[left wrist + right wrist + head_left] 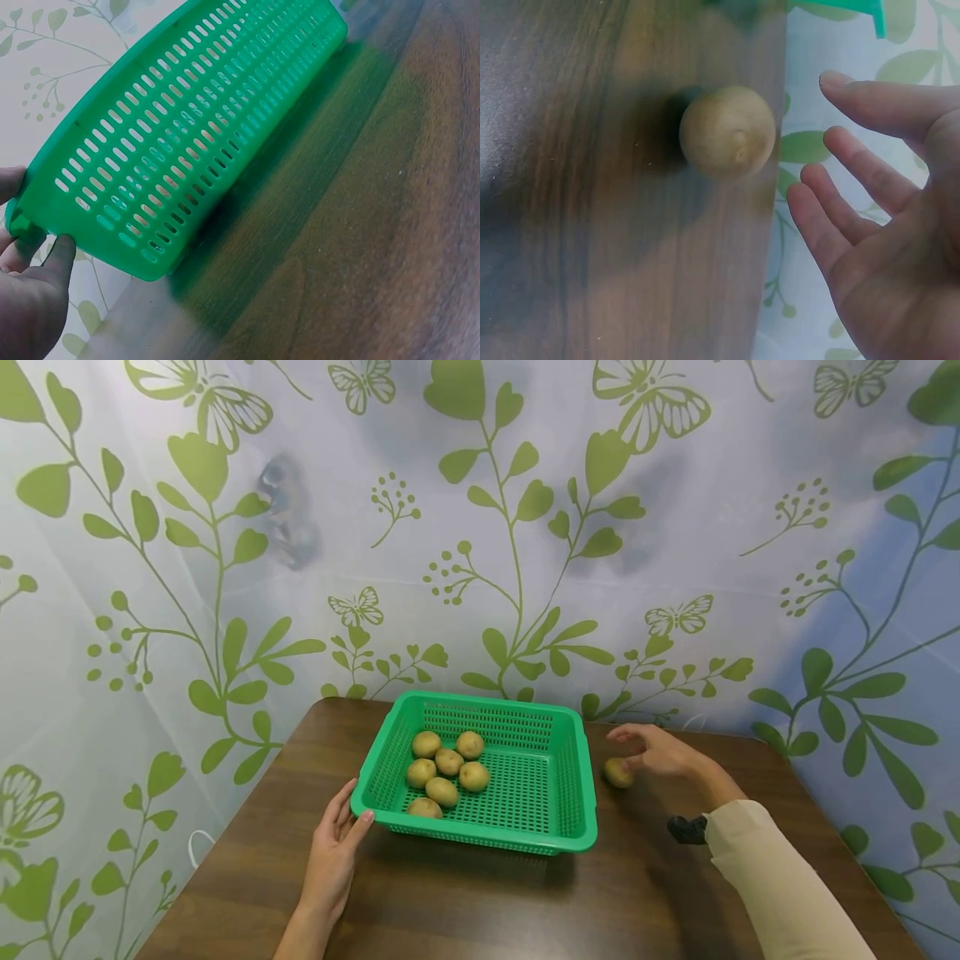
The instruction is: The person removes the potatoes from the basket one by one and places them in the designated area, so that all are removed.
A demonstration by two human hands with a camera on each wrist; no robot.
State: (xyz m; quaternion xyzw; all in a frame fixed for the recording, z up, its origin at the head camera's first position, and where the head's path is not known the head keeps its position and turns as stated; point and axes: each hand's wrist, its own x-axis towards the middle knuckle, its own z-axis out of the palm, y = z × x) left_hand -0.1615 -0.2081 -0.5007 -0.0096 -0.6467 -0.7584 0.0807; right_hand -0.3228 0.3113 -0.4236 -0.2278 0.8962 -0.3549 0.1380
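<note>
A green plastic basket (480, 832) with slotted sides stands on the table, several potatoes (448, 762) lying in its left half. My left hand (332, 853) grips the basket's front left corner, thumb at the rim. In the left wrist view, fingers (58, 262) curl about that same corner of the basket (150, 112). To the right of the basket, a single potato (618, 772) lies on the table. My right hand (663, 753) hovers beside it, fingers spread; the right wrist view shows a gap between the hand (900, 217) and the potato (727, 133).
The brown wooden table (465, 910) reaches back to a patterned curtain (525, 568) with green leaves and butterflies. A dark object (686, 829) sits at the right wrist by the beige sleeve (772, 877). A white cable (197, 847) loops by the table's left edge.
</note>
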